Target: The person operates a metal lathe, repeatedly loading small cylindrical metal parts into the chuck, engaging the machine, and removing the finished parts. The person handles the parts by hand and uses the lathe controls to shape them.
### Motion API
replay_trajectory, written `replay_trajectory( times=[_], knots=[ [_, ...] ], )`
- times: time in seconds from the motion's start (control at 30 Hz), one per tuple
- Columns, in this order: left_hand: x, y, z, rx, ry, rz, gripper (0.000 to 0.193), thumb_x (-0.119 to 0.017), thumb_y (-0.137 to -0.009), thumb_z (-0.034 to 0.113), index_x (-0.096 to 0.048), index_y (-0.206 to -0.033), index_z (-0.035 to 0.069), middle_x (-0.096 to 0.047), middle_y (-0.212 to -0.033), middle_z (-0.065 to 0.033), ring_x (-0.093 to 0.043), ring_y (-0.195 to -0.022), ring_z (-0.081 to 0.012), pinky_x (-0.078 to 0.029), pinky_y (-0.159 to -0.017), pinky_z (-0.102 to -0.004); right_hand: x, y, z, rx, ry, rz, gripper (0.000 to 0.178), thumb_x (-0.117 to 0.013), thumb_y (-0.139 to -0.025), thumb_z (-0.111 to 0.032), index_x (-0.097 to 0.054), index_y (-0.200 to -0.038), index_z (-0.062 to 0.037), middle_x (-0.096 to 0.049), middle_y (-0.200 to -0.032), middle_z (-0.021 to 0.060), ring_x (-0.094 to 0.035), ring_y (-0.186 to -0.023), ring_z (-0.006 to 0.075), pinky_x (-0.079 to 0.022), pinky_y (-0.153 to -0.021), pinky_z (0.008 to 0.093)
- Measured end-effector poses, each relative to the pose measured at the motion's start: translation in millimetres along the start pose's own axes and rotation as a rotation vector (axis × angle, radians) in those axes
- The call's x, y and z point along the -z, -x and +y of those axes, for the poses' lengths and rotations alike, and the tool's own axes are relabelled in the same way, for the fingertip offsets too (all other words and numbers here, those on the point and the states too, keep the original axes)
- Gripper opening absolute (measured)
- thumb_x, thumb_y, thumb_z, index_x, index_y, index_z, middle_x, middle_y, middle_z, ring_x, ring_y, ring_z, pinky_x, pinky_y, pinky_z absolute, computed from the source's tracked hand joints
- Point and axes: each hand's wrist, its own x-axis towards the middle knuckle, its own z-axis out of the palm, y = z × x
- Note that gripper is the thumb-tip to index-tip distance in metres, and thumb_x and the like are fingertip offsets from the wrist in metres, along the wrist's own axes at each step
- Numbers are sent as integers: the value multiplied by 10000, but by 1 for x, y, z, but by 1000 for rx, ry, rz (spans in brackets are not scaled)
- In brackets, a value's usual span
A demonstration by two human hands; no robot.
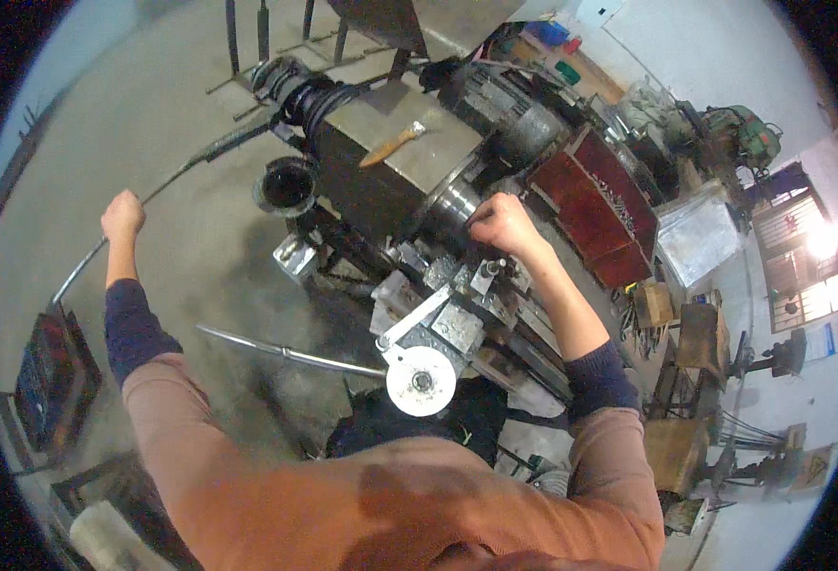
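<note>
My left hand (pixel 124 217) is wrapped around a long, thin metal rod (pixel 84 270), out to the left of a lathe. The rod slants up toward the lathe's dark far-left end. My right hand (pixel 507 226) is closed beside the shiny round chuck (pixel 454 204); whatever its fingers may hold is hidden. On the headstock (pixel 350 116) lies a brush (pixel 392 147) with a wooden handle. Nearer to me are the tool post lever (pixel 417 319) and a pale round handwheel (pixel 421 383), from which a long metal bar (pixel 285 353) sticks out leftward.
A dark red tray (pixel 598 205) holding small metal bits stands beyond the lathe, next to a silvery sheet-covered box (pixel 699 233). A dark case (pixel 55 381) sits at the far left. Benches with drill-like machines (pixel 771 357) line the right wall.
</note>
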Motion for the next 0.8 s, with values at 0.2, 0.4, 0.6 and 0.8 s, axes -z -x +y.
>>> replay_trajectory(
  times=[0.2,0.4,0.6,0.8],
  knots=[
    [23,14,40,-26,245,-47,283,-519,-749,118,-586,-1018,58,-608,-978,-125,-590,-894,-291,-461,-789,-379,4,13,6,45,16,74,249,-613,-545,-191,-677,-749,-65,-624,-728,153,-599,-690,308,-483,-685,361],
    [-45,65,153,-389,669,-173,418,-618,-711,210,-541,-1085,40,-594,-961,-174,-575,-918,-304,-461,-772,-372,51,95,0,220,233,435,286,-619,-515,-141,-632,-791,-69,-577,-779,96,-527,-697,297,-437,-658,383],
    [-133,112,238,-641,312,-418,342,-589,-716,253,-569,-1001,65,-603,-963,-151,-574,-925,-309,-458,-780,-405,128,197,-112,490,369,370,353,-597,-482,-102,-606,-828,-37,-563,-814,89,-482,-606,227,-433,-541,339],
    [-149,75,223,-914,-41,-151,240,-549,-751,165,-564,-989,132,-615,-927,-109,-587,-896,-292,-475,-727,-415,131,233,-164,635,408,761,231,-607,-400,-154,-578,-611,-63,-539,-618,41,-489,-474,166,-363,-380,248]
  ],
)
